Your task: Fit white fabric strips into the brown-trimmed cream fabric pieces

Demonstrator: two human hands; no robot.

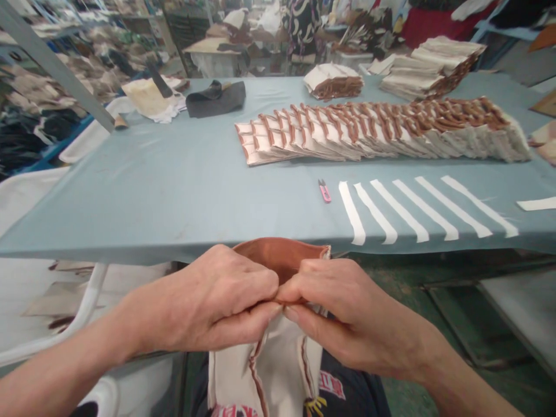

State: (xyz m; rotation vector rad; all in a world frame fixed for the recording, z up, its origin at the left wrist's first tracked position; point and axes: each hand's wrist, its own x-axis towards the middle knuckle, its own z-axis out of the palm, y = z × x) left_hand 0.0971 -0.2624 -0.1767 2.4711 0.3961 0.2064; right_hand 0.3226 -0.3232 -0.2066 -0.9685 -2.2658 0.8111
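A sewn piece point(282, 341), cream on its outer face with brown seams and brown inside, lies over my lap and rises to the table's front edge. My left hand point(230, 295) pinches its brown edge between thumb and curled fingers. Close beside it, almost touching, my right hand point(339, 307) pinches the same edge. Both thumbs press from the near side, their tips nearly meeting. Behind the hands the brown inner face point(264, 252) curves up into view. What lies under the fingers is hidden.
On the blue-green table point(143, 191) lie pink thread snips point(324, 191) and several white strips point(382, 213). Behind them runs a long row of overlapping brown-and-cream pieces point(369, 130). Further back are stacked pieces point(430, 66) and dark cloth point(216, 99). A post point(61, 63) stands at left.
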